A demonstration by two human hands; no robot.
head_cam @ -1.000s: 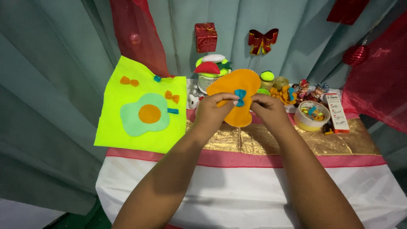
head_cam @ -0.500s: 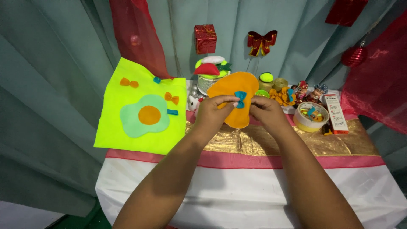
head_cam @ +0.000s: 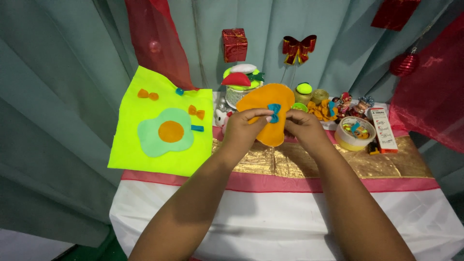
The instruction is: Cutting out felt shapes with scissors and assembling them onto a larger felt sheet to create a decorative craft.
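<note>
Up above the gold cloth point(head_cam: 309, 162), both hands are gripping an orange felt piece point(head_cam: 267, 113): the left hand point(head_cam: 244, 130) is pinching its left edge, the right hand point(head_cam: 302, 128) its right, with a small blue bow point(head_cam: 274, 112) sitting between the fingertips. Behind it a layered felt cake point(head_cam: 241, 82) is standing partly hidden. Leaning at the left is a neon yellow sheet point(head_cam: 145, 145) bearing an egg shape. At the right, a tape roll point(head_cam: 355, 134) is holding small coloured bits, beside a white box point(head_cam: 385, 129).
</note>
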